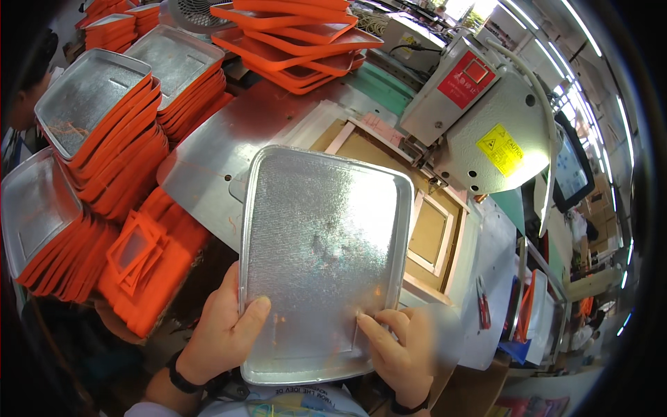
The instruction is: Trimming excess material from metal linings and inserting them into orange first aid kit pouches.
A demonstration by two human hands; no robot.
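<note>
My left hand (222,330) grips the left edge of a shallow rectangular panel (316,243) with a shiny silver foil face and a raised rim. The thumb lies on the foil and the other fingers go behind. Over the lower right of the same panel, my right hand (399,347) has its fingertips drawn together against the foil, beside a straight slit-like line. Whatever the fingertips pinch is too small to make out. The panel is tilted up in front of me, its foil side facing me.
Stacks of orange-edged silver panels (94,101) rise at the left, near loose orange frames (135,250). More orange pieces (295,42) are piled at the back. A sewing machine head (486,118) stands over a wooden-framed template (427,236). Red-handled snips (483,302) lie at the right.
</note>
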